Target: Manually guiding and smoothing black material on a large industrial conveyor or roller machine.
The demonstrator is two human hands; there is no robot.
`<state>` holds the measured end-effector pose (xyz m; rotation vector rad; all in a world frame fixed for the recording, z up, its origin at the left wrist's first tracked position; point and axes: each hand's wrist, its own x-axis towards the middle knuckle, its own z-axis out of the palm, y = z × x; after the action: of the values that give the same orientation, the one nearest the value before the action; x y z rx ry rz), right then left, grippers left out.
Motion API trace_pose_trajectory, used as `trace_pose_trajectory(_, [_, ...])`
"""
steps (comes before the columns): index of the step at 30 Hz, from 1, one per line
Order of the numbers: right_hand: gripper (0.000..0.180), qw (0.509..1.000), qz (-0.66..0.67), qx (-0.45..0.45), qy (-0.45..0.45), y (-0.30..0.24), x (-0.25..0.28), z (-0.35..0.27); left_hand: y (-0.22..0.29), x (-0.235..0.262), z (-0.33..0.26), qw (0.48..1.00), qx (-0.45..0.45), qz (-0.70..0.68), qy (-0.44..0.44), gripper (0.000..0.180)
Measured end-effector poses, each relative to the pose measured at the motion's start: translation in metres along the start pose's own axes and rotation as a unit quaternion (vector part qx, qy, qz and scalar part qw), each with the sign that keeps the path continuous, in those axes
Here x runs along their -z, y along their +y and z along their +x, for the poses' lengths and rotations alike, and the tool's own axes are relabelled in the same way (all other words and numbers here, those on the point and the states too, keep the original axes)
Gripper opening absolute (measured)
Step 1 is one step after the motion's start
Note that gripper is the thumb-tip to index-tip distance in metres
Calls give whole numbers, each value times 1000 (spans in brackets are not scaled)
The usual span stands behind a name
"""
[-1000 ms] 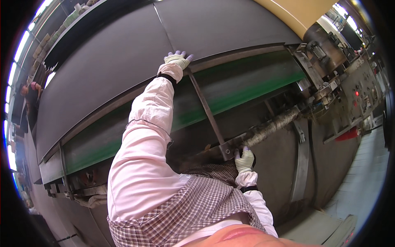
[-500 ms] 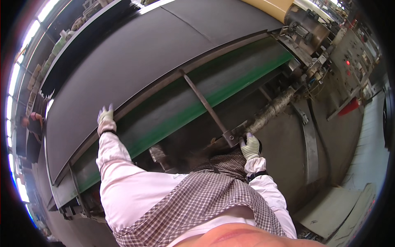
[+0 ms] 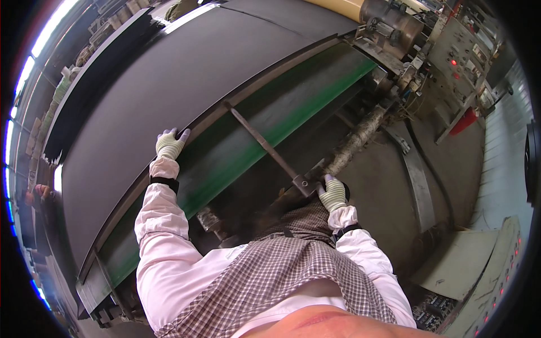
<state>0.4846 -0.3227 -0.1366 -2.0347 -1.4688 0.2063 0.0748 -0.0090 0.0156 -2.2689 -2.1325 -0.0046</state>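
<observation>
In the head view, a broad dark grey sheet point(image 3: 169, 84) lies sloping across the upper left, its near edge running above a green-banded belt point(image 3: 315, 98); the left hand point(image 3: 170, 144), in a striped glove, rests on that near edge, fingers laid over the sheet and thumb set apart from them, though I can't tell whether it pinches the sheet; the right hand point(image 3: 333, 193), gloved alike, is lower down beside a metal bracket point(image 3: 305, 184), its fingertips close against it, and I can't make out whether they close on anything; a slanting metal bar point(image 3: 262, 141) runs from under the sheet's edge down to that bracket; just beyond the right hand stretches a rough, pale-wrapped pipe point(image 3: 355, 145); off to the upper right stands a control panel point(image 3: 465, 56) with red lights; a checked apron point(image 3: 265, 276) covers the person's front.
</observation>
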Motion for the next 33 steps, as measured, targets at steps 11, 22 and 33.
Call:
trace_pose_trajectory(11, [25, 1000, 0, 26, -1, 1, 1, 4, 158, 13, 64, 997, -62, 17, -41, 82])
trace_pose_trajectory(22, [25, 1000, 14, 5, -27, -3, 11, 4, 223, -2, 111, 945, -170, -265, -93, 70])
trace_pose_trajectory(33, [19, 999, -2, 52, 15, 5, -5, 1, -108, -14, -59, 985, 162, -49, 34, 61])
